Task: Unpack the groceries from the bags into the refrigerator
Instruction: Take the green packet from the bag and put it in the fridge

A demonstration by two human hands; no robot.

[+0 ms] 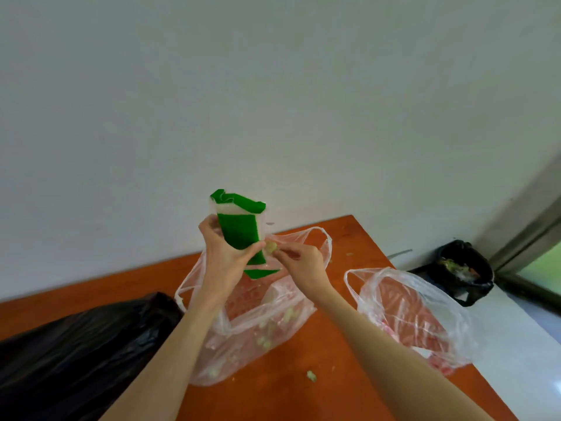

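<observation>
Holding a green-and-white packet (239,230) up over the middle clear bag (252,323), which serves as landmark for these notes.

- Far left of the clear bag: black bag (82,354) slumped on the orange bench (303,396), touching the clear bag's left edge.
- Left hand (226,253): fingers curled round the packet's lower half, thumb across the front. Packet upright, tilted slightly, top edge crumpled and apparently open.
- Right hand (300,258), just right of the packet: fingers pinched narrow on a small pale green piece (271,247) at the packet's side. Cannot tell what the piece is.
- Inside the clear bag: more pale green bits loose at the bottom; one crumb (311,376) lies on the bench below it.
- Right of the clear bag, apart: second clear bag (425,317), reddish contents. Beyond it, a bin (464,268) with a black liner, by the wall.
- Refrigerator not in view.

Judgement on technique: the packet seems to be shedding. Keep it upright with its mouth high, and work over the clear bag so anything falling lands inside. Fold the top shut before carrying. Light grip only; squeezing may push more out.
</observation>
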